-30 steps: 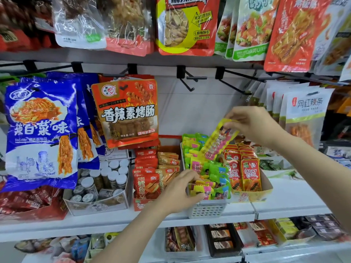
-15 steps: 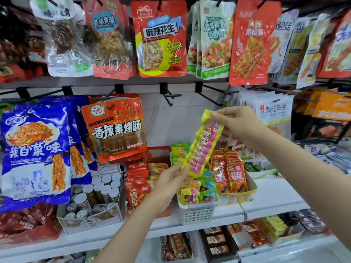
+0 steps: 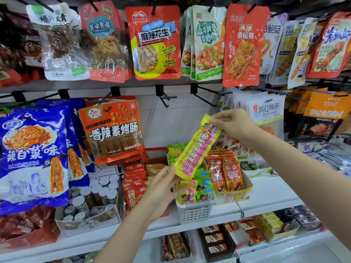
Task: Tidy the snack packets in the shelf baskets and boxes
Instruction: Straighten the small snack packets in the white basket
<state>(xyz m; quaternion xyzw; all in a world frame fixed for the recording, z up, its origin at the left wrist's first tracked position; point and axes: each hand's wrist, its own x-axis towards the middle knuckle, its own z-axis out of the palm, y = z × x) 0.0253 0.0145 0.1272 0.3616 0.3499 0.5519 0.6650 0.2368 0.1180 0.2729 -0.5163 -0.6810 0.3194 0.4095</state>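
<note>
A long yellow-and-pink snack packet [image 3: 197, 147] was held up in front of the shelf, tilted so that its upper end leaned right and its lower end left, above the white perforated basket [image 3: 193, 211]. The right hand [image 3: 234, 124] pinched the packet's upper end between thumb and fingers, the remaining fingers curled in. The left hand [image 3: 161, 188] met the packet's lower edge with its fingertips, which appeared to grip that end, though the exact hold was partly hidden by the back of the hand. The basket stood on the white shelf [image 3: 266, 198] and was filled with small green, pink and blue packets [image 3: 197, 188] lying loosely. Just right of it, touching its side, sat a yellow cardboard box [image 3: 237, 196] with rows of upright red packets [image 3: 228, 173]. To the left of the basket were stacked red fish-snack packets [image 3: 133, 185], partly hidden by the left forearm, and farther left a clear tray of small jars [image 3: 95, 196] with white lids. Large blue bags [image 3: 32, 154] and an orange bag [image 3: 114, 130] hung from hooks on the left, above the jars. Higher up, a row of hanging bags included a red peanut bag [image 3: 154, 42]. On the lower shelf, near the bottom edge, stood a dark tray of brown packets [image 3: 214, 240].
</note>
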